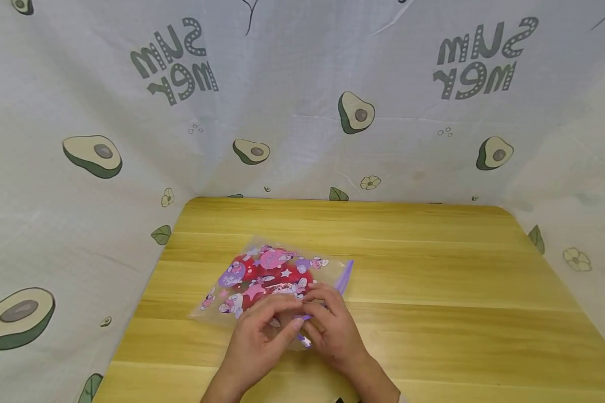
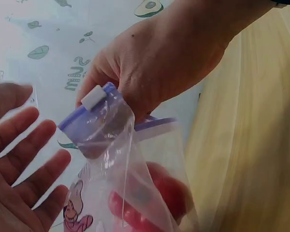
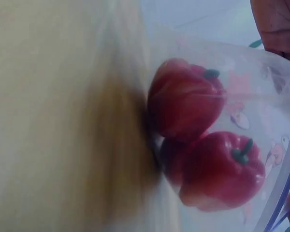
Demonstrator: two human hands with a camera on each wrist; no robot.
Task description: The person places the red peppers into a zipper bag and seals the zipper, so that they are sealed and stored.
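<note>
A clear zip bag with pink and purple prints lies at the left-centre of the table, its purple zip strip facing right. Red bell peppers with green stems show through the plastic in the right wrist view. At the near corner my right hand pinches the bag's zip edge, its fingertips partly hidden. A white slider sits at the end of the strip, beside that hand. My left hand is close to the same corner; in the left wrist view its fingers are spread apart, holding nothing.
The wood-grain table extends to the right of the bag. A white cloth printed with avocados and lettering hangs behind the table and along both sides.
</note>
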